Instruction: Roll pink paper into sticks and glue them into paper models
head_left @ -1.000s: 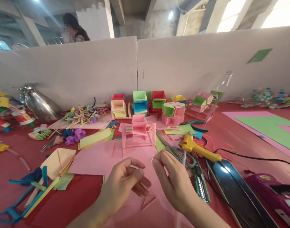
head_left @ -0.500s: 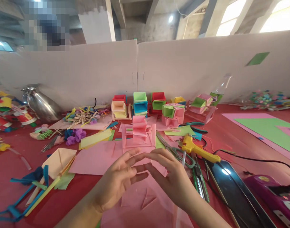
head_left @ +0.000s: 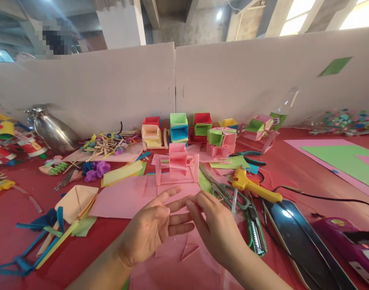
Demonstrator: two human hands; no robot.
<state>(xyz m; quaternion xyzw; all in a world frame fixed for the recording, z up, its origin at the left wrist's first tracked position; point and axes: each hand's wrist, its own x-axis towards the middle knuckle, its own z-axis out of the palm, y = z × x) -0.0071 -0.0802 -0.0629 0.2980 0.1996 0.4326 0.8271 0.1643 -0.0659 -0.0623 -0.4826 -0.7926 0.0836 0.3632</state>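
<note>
My left hand is turned palm up with its fingers stretched out, and it holds nothing I can see. The thumb and fingers of my right hand are pinched round a fingertip of the left. Anything small between them is hidden. Just beyond the hands stands a pink paper wheel on a frame. Beneath them lie pink paper sheets with thin folded strips. To the right of my right hand are scissors, a green utility knife and a yellow glue gun.
Several coloured paper box wheels line the white partition. A steel jug and a pile of sticks are at the left. At right lie a phone, a purple device with a black cord and pliers.
The right thumb and fingers have closed together onto a left fingertip. My left palm has turned further upward, with its fingers more spread. The view has shifted slightly.
</note>
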